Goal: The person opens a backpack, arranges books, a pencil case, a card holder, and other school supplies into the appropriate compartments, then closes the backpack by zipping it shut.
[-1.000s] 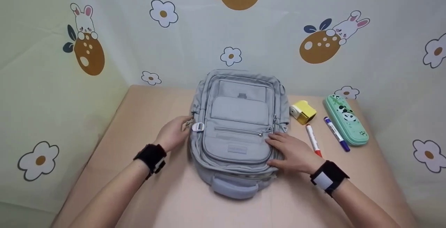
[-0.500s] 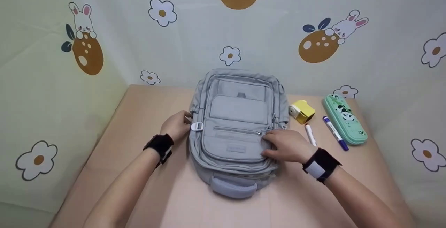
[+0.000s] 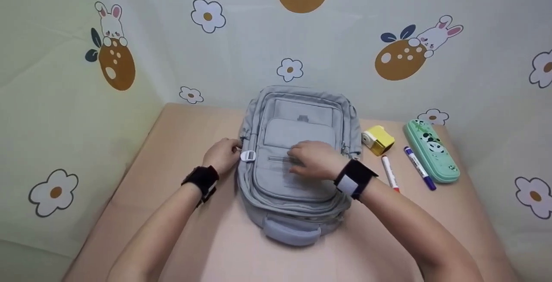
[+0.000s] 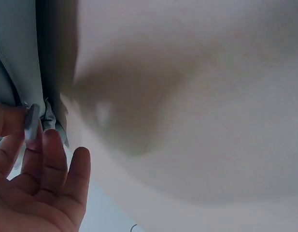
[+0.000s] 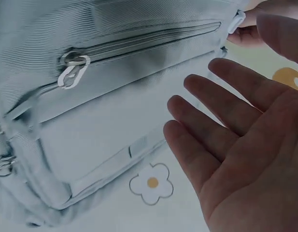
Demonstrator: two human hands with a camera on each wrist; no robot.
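A grey backpack (image 3: 297,183) lies on its back, front panel up and its top handle (image 3: 292,231) toward me. My left hand (image 3: 221,155) is at its left side, beside a white buckle (image 3: 248,156). In the left wrist view, thumb and finger pinch a small flat grey tab (image 4: 32,123) at the bag's edge; the other fingers stay loose. My right hand (image 3: 317,160) hovers over the front panel, covering part of its pocket zipper. Its fingers (image 5: 216,101) are spread and hold nothing in the right wrist view, where a zipper pull (image 5: 74,72) shows.
Right of the bag are a yellow pencil sharpener (image 3: 378,140), a red-tipped marker (image 3: 389,172), a blue-capped marker (image 3: 419,168) and a green panda pencil case (image 3: 432,151). A patterned cloth wall (image 3: 241,57) stands behind the tan table (image 3: 181,135).
My right hand has moved left from the bag's right edge to over the middle of its front panel. The left hand has shifted slightly forward and right along the bag's side.
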